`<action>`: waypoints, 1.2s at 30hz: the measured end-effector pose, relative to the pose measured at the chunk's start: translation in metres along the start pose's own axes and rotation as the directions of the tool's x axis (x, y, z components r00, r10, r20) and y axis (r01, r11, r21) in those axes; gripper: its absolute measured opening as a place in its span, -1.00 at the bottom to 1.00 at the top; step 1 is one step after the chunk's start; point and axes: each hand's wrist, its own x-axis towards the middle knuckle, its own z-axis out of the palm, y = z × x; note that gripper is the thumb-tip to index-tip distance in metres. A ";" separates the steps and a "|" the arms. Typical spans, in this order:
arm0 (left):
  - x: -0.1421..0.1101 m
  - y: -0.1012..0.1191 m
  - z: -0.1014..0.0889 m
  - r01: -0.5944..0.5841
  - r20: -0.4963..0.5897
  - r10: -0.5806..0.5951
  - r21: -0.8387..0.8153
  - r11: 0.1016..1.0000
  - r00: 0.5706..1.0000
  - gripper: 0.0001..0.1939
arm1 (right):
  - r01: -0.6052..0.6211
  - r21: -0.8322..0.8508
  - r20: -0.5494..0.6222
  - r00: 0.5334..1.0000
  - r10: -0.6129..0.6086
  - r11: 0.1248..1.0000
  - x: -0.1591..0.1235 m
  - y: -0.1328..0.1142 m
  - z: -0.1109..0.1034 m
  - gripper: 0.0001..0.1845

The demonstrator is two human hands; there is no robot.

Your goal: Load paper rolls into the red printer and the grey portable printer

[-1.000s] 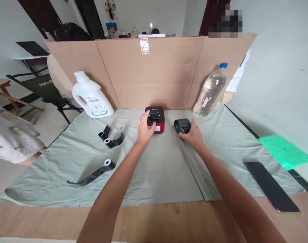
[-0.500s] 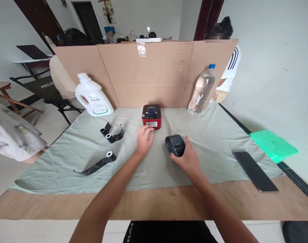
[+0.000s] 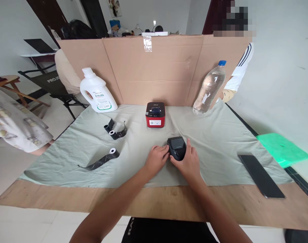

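A small black portable printer (image 3: 176, 144) rests on the grey-green cloth in front of me. My right hand (image 3: 188, 158) wraps its right side, with the thumb along the near edge. My left hand (image 3: 157, 158) presses its fingertips against the printer's left side, its fingers curled close together. Behind it stands a red and black printer (image 3: 155, 118) with a white label on its front. To the left lie a partly unrolled black paper roll (image 3: 107, 158) and two more rolls (image 3: 114, 131) close together.
Against the upright cardboard panel (image 3: 154, 71) lean a white detergent jug (image 3: 98, 94) and a clear water bottle (image 3: 209, 89). A dark phone (image 3: 261, 175) lies at the right. A green stool (image 3: 283, 148) stands beyond the table's right edge. Other people sit behind the panel.
My left hand has come away from beside the red printer, moving right and nearer to touch the black printer. My right hand keeps its hold. The view has shifted slightly.
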 end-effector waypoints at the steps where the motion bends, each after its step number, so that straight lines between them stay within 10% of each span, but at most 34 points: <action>1: 0.000 0.001 0.000 0.002 0.011 -0.002 0.010 1.000 1.000 -0.64 | 0.004 0.002 0.000 1.000 -0.004 1.000 0.000 0.001 0.001 0.15; 25: 0.010 -0.010 -0.005 -0.005 0.182 -0.005 0.054 0.999 0.983 -0.69 | 0.065 -0.109 0.005 0.998 -0.065 0.992 -0.004 0.007 0.004 0.23; 36: 0.010 -0.022 -0.003 0.178 0.120 -0.135 -0.537 0.824 0.984 -0.69 | -0.021 -0.081 0.053 0.998 0.025 0.997 -0.002 0.004 0.002 0.25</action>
